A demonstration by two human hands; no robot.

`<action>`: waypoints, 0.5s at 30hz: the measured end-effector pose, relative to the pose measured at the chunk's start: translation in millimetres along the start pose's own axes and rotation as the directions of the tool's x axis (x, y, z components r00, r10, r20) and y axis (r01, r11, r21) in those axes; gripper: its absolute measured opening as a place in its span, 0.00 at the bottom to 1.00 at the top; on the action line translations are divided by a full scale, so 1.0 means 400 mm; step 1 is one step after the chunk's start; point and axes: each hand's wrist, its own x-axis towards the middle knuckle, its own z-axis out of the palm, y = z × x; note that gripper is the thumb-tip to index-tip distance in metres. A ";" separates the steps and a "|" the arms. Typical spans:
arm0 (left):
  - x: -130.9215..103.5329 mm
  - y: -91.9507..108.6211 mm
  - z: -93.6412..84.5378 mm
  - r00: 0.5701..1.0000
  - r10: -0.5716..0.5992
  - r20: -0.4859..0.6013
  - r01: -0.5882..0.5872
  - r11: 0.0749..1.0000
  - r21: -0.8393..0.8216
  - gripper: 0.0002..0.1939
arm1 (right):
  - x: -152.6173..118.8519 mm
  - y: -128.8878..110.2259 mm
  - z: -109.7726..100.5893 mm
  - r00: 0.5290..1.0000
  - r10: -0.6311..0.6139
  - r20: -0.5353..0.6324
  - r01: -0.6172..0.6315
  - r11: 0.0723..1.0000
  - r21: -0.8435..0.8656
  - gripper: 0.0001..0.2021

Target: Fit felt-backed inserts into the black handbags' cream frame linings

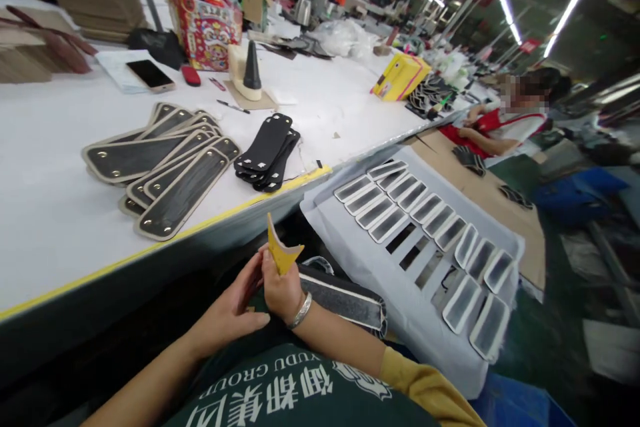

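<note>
My right hand (281,288), with a silver bracelet at its wrist, is closed around a yellow piece with a pale curved edge (285,255). The piece sticks up out of the fist, and its lower part is hidden. Close against it on the left is my left hand (239,307), its thumb stretched out apart from the curved fingers. Those fingertips are partly hidden beside the right hand. Below my right wrist lies a dark padded strip with white edging (345,300).
Dark strips with beige edges and snaps (183,197) lie fanned on the white table (45,213), beside stacked black straps (270,153). On my right, a grey sheet (345,240) carries rows of white-edged pieces (380,213). A co-worker in a red apron (493,123) sits beyond.
</note>
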 end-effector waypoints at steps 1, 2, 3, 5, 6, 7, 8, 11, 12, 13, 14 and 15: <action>0.002 0.006 -0.005 1.000 -0.025 -0.016 0.024 0.999 -0.034 0.45 | -0.001 -0.003 -0.005 0.999 -0.002 0.035 0.003 1.000 -0.029 0.11; 0.006 0.014 -0.006 0.997 -0.048 -0.067 0.047 0.999 -0.022 0.45 | 0.000 -0.007 -0.011 0.998 0.011 0.067 -0.008 0.999 -0.040 0.11; 0.012 0.023 -0.001 0.989 -0.064 -0.131 0.069 0.997 0.038 0.46 | 0.000 -0.012 -0.017 0.994 0.025 0.104 -0.021 0.999 -0.043 0.11; 0.028 0.045 0.023 0.965 -0.058 -0.257 0.122 0.963 0.240 0.52 | 0.004 -0.021 -0.030 0.981 0.054 0.186 -0.046 0.998 -0.048 0.11; 0.039 0.057 0.041 0.951 -0.043 -0.307 0.152 0.928 0.340 0.54 | 0.007 -0.024 -0.036 0.974 0.072 0.216 -0.063 0.997 -0.048 0.12; 0.052 0.068 0.061 0.938 -0.030 -0.345 0.183 0.889 0.419 0.55 | 0.009 -0.025 -0.040 0.969 0.086 0.233 -0.077 0.996 -0.049 0.13; 0.064 0.078 0.080 0.925 -0.020 -0.379 0.212 0.856 0.471 0.54 | 0.012 -0.025 -0.043 0.967 0.100 0.232 -0.090 0.994 -0.053 0.13; 0.097 0.091 0.124 0.902 0.027 -0.430 0.221 0.828 0.516 0.44 | 0.015 -0.019 -0.047 0.977 0.129 0.169 -0.120 0.991 -0.063 0.14; 0.105 0.090 0.132 0.902 0.040 -0.429 0.206 0.836 0.509 0.42 | 0.015 -0.016 -0.047 0.980 0.134 0.148 -0.126 0.990 -0.057 0.13; 0.110 0.085 0.137 0.899 0.047 -0.434 0.196 0.845 0.498 0.39 | 0.015 -0.012 -0.048 0.981 0.140 0.134 -0.136 0.990 -0.043 0.12; 0.114 0.079 0.141 0.894 0.051 -0.446 0.192 0.855 0.482 0.38 | 0.014 -0.009 -0.049 0.981 0.150 0.122 -0.149 0.989 -0.022 0.12; 0.116 0.071 0.143 0.887 0.051 -0.459 0.191 0.864 0.465 0.37 | 0.014 -0.005 -0.050 0.981 0.161 0.108 -0.163 0.987 0.008 0.11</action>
